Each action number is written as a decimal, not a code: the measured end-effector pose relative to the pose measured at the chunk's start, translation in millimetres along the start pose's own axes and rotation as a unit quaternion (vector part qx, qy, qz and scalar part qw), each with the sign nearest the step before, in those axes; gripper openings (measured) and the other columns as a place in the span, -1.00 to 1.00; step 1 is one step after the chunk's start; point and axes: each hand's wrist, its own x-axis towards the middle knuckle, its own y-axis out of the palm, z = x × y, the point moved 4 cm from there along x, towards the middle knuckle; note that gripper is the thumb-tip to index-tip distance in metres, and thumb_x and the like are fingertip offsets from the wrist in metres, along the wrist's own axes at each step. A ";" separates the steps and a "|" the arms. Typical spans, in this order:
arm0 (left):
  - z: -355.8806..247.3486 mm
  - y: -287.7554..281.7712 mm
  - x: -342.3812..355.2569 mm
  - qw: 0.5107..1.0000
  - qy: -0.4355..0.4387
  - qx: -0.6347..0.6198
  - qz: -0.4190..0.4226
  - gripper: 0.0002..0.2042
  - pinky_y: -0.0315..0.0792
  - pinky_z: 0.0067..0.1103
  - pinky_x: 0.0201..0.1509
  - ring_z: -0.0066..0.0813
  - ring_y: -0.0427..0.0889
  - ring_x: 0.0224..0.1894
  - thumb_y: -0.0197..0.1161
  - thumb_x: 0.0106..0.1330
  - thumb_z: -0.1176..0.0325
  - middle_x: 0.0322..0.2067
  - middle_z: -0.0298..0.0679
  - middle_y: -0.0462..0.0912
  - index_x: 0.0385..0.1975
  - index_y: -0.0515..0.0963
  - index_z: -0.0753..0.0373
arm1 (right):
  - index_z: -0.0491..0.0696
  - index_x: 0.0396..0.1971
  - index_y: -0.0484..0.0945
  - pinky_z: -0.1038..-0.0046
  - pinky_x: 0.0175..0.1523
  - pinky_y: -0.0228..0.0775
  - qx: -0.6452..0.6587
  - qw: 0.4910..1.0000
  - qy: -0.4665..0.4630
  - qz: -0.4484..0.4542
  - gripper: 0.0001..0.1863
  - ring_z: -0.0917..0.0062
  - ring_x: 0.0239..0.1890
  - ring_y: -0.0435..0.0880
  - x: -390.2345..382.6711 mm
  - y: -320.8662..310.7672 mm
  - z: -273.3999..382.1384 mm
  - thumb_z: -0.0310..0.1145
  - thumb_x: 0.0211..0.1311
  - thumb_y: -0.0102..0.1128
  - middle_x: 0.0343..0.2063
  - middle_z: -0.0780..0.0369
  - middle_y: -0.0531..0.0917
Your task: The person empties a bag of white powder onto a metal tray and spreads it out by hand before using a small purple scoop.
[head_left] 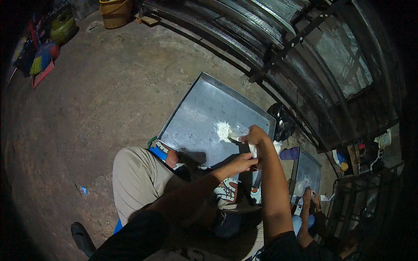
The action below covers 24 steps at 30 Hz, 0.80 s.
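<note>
A wide, shallow metal tray (pixel 187 113) lies in front of me, and a small heap of white flakes or powder (pixel 223 131) sits on it right of the middle. My right hand (pixel 258 135) is closed round a clear plastic bag (pixel 239 129), whose open end points left toward the heap. White material shows inside the bag. Just nearer to me, my left hand (pixel 242 165) has its fingers pinched together at a white lower part of the bag below the right hand. My forearm hides part of that grip.
Metal racks (pixel 270 43) stand along the back and right. Beside the tray are a black plastic bag (pixel 282 121) and a purple container (pixel 289 153). At right, another person's hands (pixel 308 195) work over a second tray (pixel 310 167). A yellow bucket (pixel 115 13) stands at the far left.
</note>
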 end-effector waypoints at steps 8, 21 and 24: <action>0.8 0.1 2.3 1.000 -0.011 0.015 -0.014 -0.65 0.29 -0.48 0.17 -0.61 0.41 0.11 0.12 0.47 0.08 0.04 -0.45 0.53 0.14 0.49 0.07 | -0.31 -0.25 0.65 0.29 -0.10 0.51 -0.014 0.997 -0.061 -0.053 -0.44 0.30 -0.24 0.72 1.5 0.8 -2.3 -0.21 -0.19 0.61 -0.29 0.04 0.74; -7.1 -2.8 -0.8 1.000 0.009 0.015 -0.014 -0.61 0.26 -0.52 0.12 -0.67 0.36 0.12 0.12 0.45 0.06 0.06 -0.54 0.52 0.22 0.46 0.00 | -0.31 -0.25 0.66 0.32 -0.18 0.51 -0.004 0.999 -0.034 0.015 -0.41 0.29 -0.34 0.72 4.8 -8.3 16.7 -0.18 -0.24 0.61 -0.38 0.05 0.73; -2.8 -6.5 1.8 1.000 0.008 0.019 -0.016 -0.60 0.25 -0.54 0.06 -0.68 0.36 0.07 0.12 0.45 0.06 0.08 -0.56 0.51 0.22 0.46 0.00 | -0.35 -0.08 0.61 0.30 -0.10 0.51 -0.002 0.998 -0.061 0.013 -0.23 0.23 -0.21 0.72 -7.4 -12.1 25.8 -0.18 -0.33 0.67 -0.25 0.00 0.73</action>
